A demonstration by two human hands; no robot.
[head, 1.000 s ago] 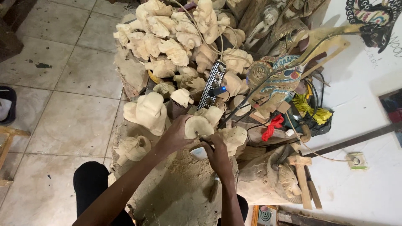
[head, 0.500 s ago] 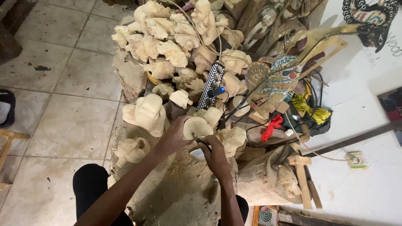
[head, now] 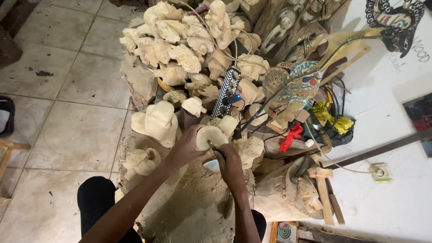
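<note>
My left hand [head: 186,146] grips a pale, rounded wood carving [head: 210,136] and steadies it over a sawdust-covered block [head: 189,198]. My right hand [head: 231,166] is closed around a thin carving tool [head: 215,148] whose tip touches the underside of that carving. A small white cup-like object [head: 211,166] lies just below the tool. Both forearms reach up from the bottom of the view.
Several unfinished pale wood figures [head: 180,40] are heaped behind the hands. A power strip [head: 226,92] with a blue light lies among them. A painted shadow puppet [head: 297,85], red cloth [head: 291,137], a wooden mallet [head: 323,191] and cables sit at the right. Tiled floor [head: 67,99] is at the left.
The hands stay on the carving and the tool; the right hand has shifted only slightly. The view has barely moved.
</note>
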